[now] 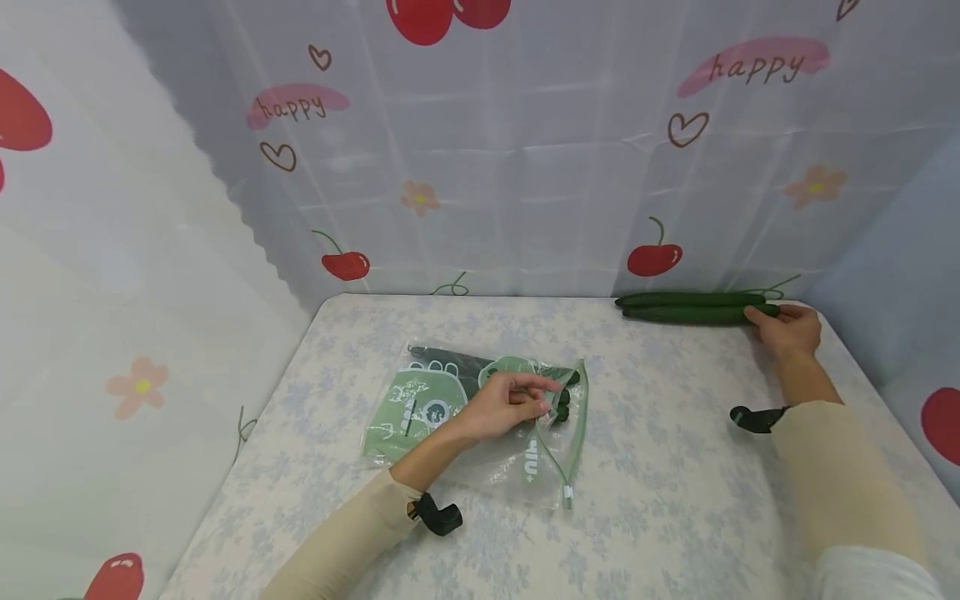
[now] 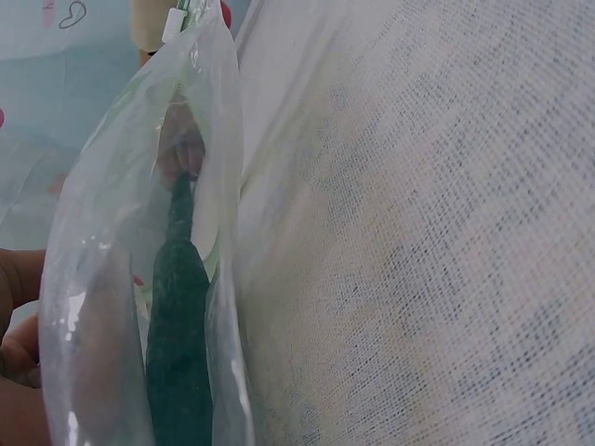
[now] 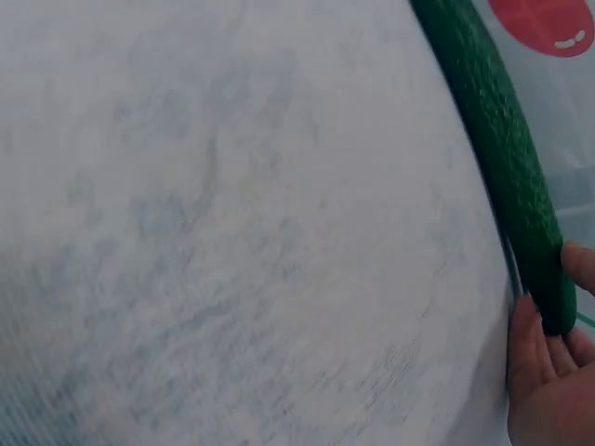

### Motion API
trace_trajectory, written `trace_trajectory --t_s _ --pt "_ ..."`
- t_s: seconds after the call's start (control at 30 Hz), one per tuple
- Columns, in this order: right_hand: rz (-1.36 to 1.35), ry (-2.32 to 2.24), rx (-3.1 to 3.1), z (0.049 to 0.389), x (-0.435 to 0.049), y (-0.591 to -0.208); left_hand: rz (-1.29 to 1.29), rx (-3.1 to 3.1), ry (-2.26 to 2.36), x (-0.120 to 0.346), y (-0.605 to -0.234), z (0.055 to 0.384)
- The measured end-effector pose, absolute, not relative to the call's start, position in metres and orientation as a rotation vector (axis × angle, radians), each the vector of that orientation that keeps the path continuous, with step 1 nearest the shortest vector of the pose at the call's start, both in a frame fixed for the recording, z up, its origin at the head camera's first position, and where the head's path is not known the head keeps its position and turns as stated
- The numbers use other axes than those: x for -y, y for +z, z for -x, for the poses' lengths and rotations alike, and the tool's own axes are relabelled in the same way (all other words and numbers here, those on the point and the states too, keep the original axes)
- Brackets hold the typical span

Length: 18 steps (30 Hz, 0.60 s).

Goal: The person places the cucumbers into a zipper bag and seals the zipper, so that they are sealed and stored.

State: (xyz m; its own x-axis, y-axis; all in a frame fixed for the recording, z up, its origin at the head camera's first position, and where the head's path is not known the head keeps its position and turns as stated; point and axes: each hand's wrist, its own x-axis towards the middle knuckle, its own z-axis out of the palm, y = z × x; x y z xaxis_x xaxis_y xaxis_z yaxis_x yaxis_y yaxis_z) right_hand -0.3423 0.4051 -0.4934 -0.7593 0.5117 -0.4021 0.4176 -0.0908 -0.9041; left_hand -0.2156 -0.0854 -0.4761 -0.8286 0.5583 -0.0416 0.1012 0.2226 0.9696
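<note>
A clear zip bag with green cartoon print lies on the table, its opening edge toward the right. My left hand pinches the bag's film near that opening. Dark green cucumbers show inside through the plastic in the left wrist view; how many is unclear. At the back right, two long cucumbers lie side by side along the table's far edge. The right hand grips the right end of the front one, thumb on one side and fingers on the other, as the right wrist view also shows on the cucumber.
A white slider sits at the near end of the bag's green zip strip. The table has a pale floral cloth. Curtains printed with cherries and hearts enclose the back and sides. Dark wrist mounts stick out from both sleeves.
</note>
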Motion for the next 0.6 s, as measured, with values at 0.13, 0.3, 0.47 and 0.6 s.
trace_trajectory --t_s 0.13,0.3,0.47,0.6 --pt "1.046 2.155 1.832 0.335 -0.407 -0.491 -0.608 -2.122 1.634 0.085 -0.476 0.214" --pt "0.876 2.446 1.639 0.32 -0.415 -0.49 -0.603 -2.117 1.64 0.086 -0.475 0.214" --pt "0.717 2.701 1.484 0.303 -0.424 -0.487 -0.612 -2.113 1.641 0.086 -0.476 0.214" --pt "0.536 2.803 1.433 0.288 -0.429 -0.487 -0.629 -2.118 1.634 0.086 -0.478 0.215"
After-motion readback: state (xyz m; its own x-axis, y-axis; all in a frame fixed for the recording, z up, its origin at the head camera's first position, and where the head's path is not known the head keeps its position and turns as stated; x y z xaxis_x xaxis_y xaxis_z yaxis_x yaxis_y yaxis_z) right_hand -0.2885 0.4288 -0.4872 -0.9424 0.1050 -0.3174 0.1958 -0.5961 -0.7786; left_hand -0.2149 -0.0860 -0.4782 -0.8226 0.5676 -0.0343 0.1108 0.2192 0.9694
